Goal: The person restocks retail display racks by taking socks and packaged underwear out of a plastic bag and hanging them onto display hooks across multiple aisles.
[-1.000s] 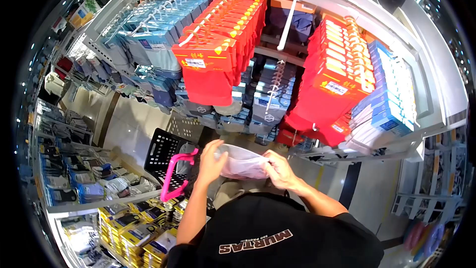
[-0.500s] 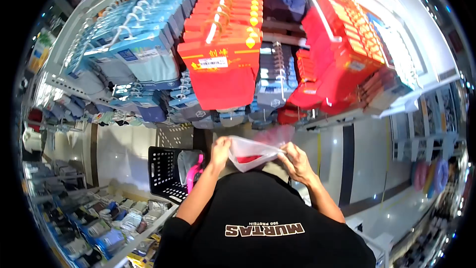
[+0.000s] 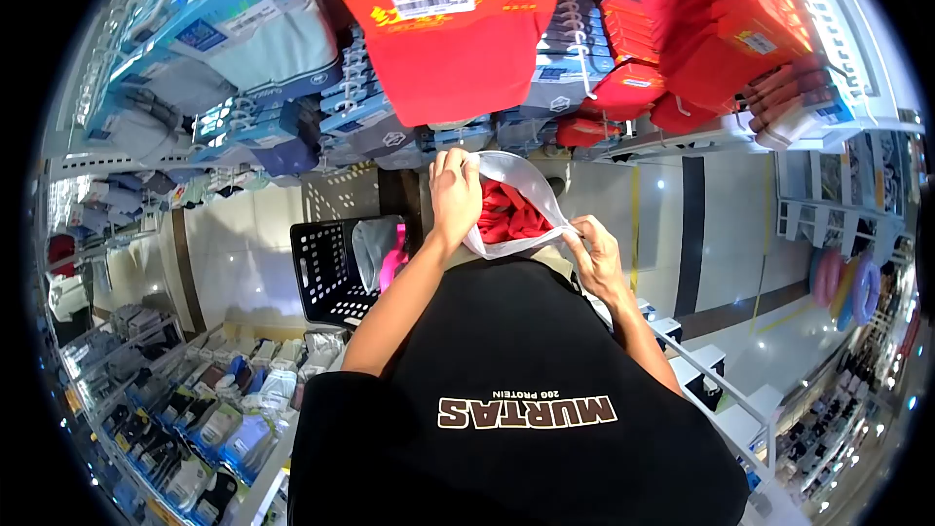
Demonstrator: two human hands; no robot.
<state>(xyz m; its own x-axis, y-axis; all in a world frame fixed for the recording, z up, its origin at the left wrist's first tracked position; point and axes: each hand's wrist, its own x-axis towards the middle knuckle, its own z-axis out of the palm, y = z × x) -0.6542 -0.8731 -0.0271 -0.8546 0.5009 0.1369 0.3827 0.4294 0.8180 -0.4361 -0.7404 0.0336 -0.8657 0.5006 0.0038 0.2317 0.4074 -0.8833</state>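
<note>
The plastic bag (image 3: 534,178) hangs between the two hands in front of the body, its mouth gaping up toward the face.

Left of the left fingers, near that forearm and below the hand, sits a black basket (image 3: 310,294) with a pink handle (image 3: 393,261) and a grey item (image 3: 372,251) inside; neither hand touches it. Next comes the left hand (image 3: 456,197), back upward, its fingers bent over the bag's left rim and gripping it; where the thumb tip lies cannot be told. Ahead of these fingers, apart from them, hangs a red pack (image 3: 453,63).

From the left fingers the mouth's long axis slants rightward and back toward the body, ending at the right fingertips. Along that line, down inside the bag, lie crumpled red contents (image 3: 513,214), just right of the left fingers and a little farther from the right ones, so the left hand is nearer. Last is the right hand (image 3: 592,255), closer to the body, thumb and forefinger pinching the bag's right corner, the other fingers curled in. Both hands are thus occupied with the rim.
</note>
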